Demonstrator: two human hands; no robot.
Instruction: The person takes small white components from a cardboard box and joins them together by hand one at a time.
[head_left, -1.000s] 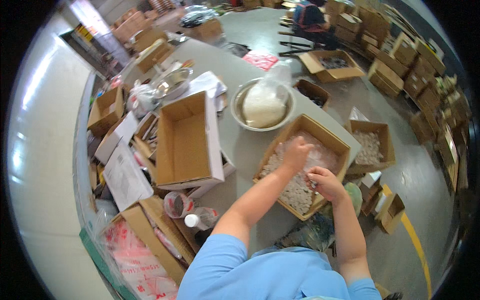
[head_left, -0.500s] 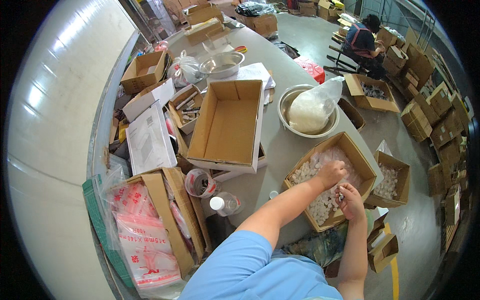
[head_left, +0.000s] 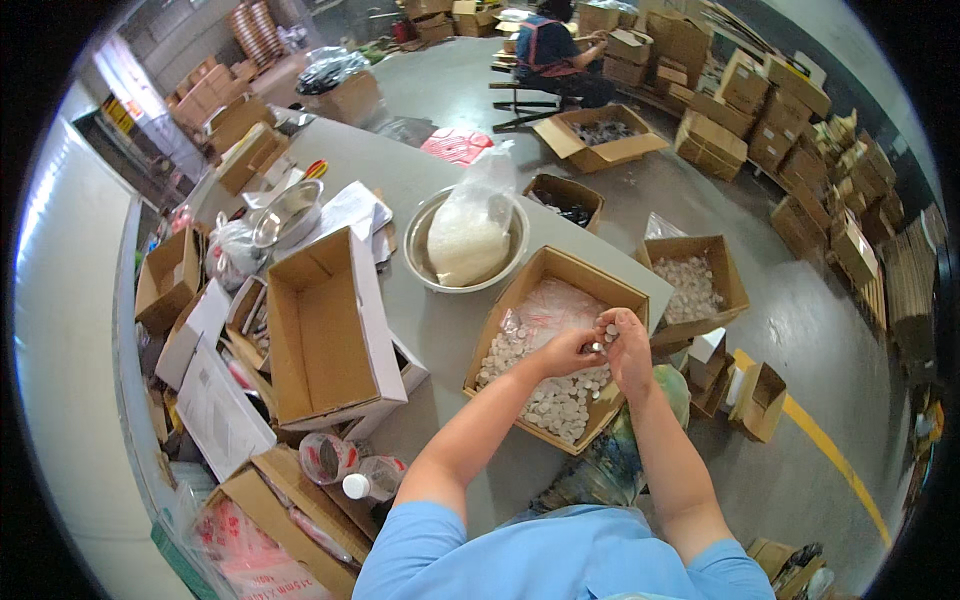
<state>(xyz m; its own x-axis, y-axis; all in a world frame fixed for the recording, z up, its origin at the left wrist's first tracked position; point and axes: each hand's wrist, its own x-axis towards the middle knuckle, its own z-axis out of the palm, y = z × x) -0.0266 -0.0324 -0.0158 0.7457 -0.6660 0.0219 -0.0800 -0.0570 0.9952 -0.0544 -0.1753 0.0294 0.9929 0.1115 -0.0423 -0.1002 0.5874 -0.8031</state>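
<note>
Cardboard box: we have this box open on the table; white discs lie in it, beside a clear plastic bag
Left hand: ours hovers above the box; thumb and fingers pinch nearly closed on one of the discs
Right hand: ours meets it above the box's right side; half curled, a few discs held at the fingers
Steel bowl: we see it beyond the box, leftward; a bag of white material sits inside

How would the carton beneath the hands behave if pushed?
The carton should hold its shape, since cardboard walls stand upright. Its loose white pieces would probably shift. Sitting at the edge of the table, it might tip if pushed outward.
</note>
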